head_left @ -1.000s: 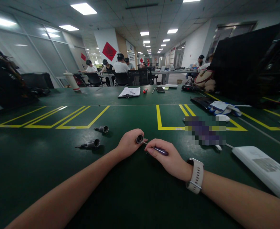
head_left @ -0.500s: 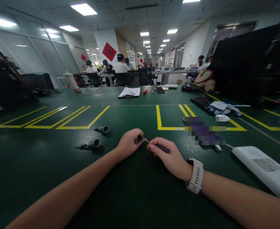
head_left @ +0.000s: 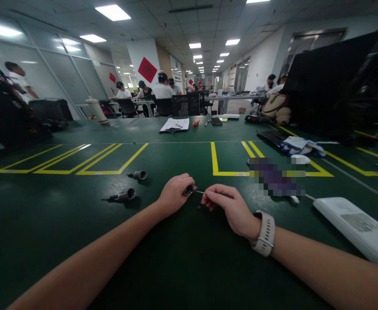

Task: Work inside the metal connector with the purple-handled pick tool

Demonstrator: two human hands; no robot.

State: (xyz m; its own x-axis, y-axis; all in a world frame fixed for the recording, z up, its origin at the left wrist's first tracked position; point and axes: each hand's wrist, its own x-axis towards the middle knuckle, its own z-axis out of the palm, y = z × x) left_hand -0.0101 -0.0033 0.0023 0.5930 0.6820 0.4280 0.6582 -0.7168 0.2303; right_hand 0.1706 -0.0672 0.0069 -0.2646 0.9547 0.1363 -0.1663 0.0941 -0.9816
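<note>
1. A long green table [head_left: 182, 258] marked with yellow tape lines [head_left: 111, 159] fills an open office. Seated people work at other tables beyond its far edge.
2. Left of the hands, two grey metal fittings lie on the table, well apart from the near edge. One [head_left: 124, 195] is closer to the person and the other [head_left: 139, 175] lies just behind it.
3. The left hand [head_left: 175, 193] rests on the table near the middle. Its fingers are curled tight around a short metal sleeve [head_left: 188, 190], whose open end faces right.
4. A small dark part [head_left: 198, 207] lies on the table just below the gap between the hands.
5. The right hand [head_left: 227, 204], with a pale watch [head_left: 265, 232] on its wrist, pinches a thin screwdriver [head_left: 199, 192] between closed fingertips. The tip sits at the sleeve's mouth.
6. Toward the right edge lies a flat white device [head_left: 353, 226]. Gloves [head_left: 301, 146] lie farther back, and papers [head_left: 175, 124] lie near the far edge.
</note>
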